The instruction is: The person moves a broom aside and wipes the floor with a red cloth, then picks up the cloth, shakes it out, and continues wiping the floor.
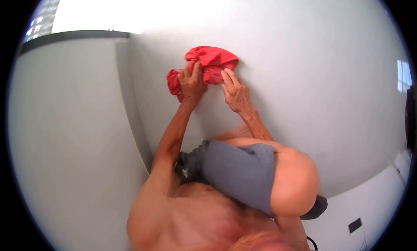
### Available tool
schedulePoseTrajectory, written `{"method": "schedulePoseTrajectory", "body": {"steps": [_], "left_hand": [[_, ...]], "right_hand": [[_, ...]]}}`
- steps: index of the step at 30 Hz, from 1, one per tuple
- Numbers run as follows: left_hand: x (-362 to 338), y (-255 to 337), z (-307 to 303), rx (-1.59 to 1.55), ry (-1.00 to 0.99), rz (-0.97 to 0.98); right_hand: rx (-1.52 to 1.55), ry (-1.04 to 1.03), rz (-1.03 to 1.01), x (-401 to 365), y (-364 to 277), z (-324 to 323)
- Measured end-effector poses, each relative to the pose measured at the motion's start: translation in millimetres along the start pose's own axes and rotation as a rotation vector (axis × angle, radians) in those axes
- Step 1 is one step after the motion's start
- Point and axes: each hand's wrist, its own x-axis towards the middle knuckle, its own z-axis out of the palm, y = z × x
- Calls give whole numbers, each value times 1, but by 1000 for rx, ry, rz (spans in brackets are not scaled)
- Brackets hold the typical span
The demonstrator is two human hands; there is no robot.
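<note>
A crumpled red cloth [213, 60] lies bunched against a pale, smooth surface, with a smaller gathered part hanging to the left. My left hand [192, 84] grips its middle, fingers bent into the folds and partly hidden by them. At the cloth's lower right edge is my right hand [236, 92], its visible fingers stretched out and their tips touching the fabric. The right thumb is not clear to see. Both arms reach past my raised bare knee [295, 181] and the grey shorts [239, 170].
A pale panel [69, 112] with a dark top edge [78, 34] stands close on my left, meeting the pale surface in a corner. Bright light comes from above it. A dark shoe [315, 207] and a small black rectangle [355, 225] are at lower right.
</note>
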Motion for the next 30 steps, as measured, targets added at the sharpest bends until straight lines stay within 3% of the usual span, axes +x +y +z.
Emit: {"method": "schedulePoseTrajectory", "body": {"steps": [3, 5, 8, 9, 10, 12, 15, 16, 17, 18, 19, 22, 24, 26, 30], "left_hand": [[3, -3, 14, -40, 50, 18], [6, -4, -11, -3, -6, 18], [18, 10, -54, -193, -15, 108], [22, 12, -65, -306, -148, 141], [45, 19, -72, -420, -297, 171], [49, 38, -80, -621, -271, 342], [31, 33, -101, -670, -307, 537], [27, 14, -110, -671, -315, 566], [41, 74, -66, -589, -380, 619], [42, 82, -55, -570, -415, 636], [47, 72, -61, -566, -446, 643], [42, 53, -74, -574, -476, 575], [46, 36, -98, -520, -476, 525], [45, 24, -114, -456, -412, 445], [46, 23, -143, -402, -308, 174]], "right_hand": [[89, 231, 172, -19, -3, -6], [97, 405, 397, -26, -8, -15], [-181, 521, 751, -34, -43, -54], [-278, 512, 843, -34, -61, -57], [-279, 500, 857, -20, -72, -62], [-256, 484, 853, -17, -99, -51], [-454, 665, 885, -20, -139, -15], [-294, 674, 1087, -18, -158, -12], [-26, 648, 1316, -23, -87, -62], [185, 637, 1498, -29, -67, -76], [-49, 638, 1371, -31, -57, -73], [-431, 387, 1085, -31, -26, -62], [-473, 395, 718, -22, -50, -20], [-441, 323, 753, 13, -102, -8], [-334, 166, 601, 24, -97, -2]]}}
